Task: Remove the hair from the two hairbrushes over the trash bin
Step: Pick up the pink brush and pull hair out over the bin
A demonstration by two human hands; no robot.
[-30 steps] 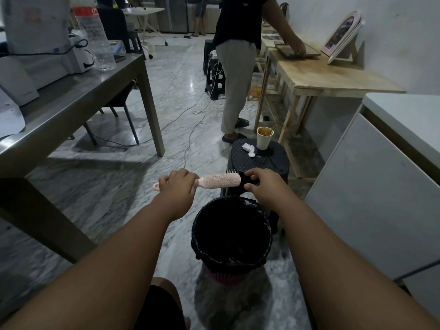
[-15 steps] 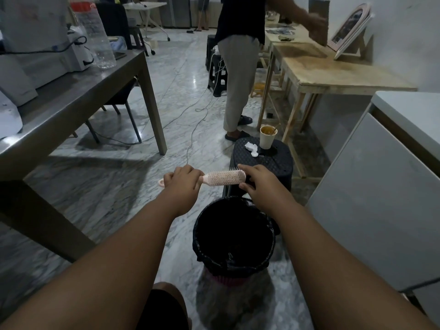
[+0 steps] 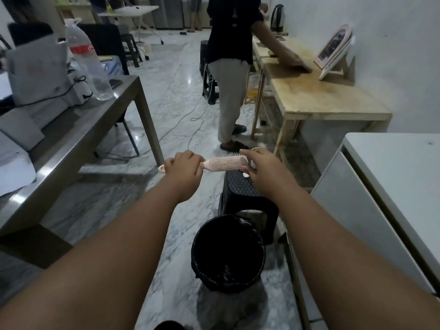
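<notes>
A pink hairbrush lies level in the air, bristles up and toward me. My left hand is closed around its handle, whose looped end sticks out to the left. My right hand touches the far end of the brush head, fingers curled at the bristles; I cannot tell whether any hair is pinched. The trash bin, lined with a black bag, stands on the floor below and nearer to me than the brush. A second hairbrush is not in view.
A black plastic stool stands just behind the bin, under my right hand. A steel table runs along the left, a white cabinet along the right. A person stands ahead at a wooden bench. Cables cross the marble floor.
Both hands have risen with the brush, which now sits farther above the bin. My view has tilted up. The person ahead has shifted an arm along the bench.
</notes>
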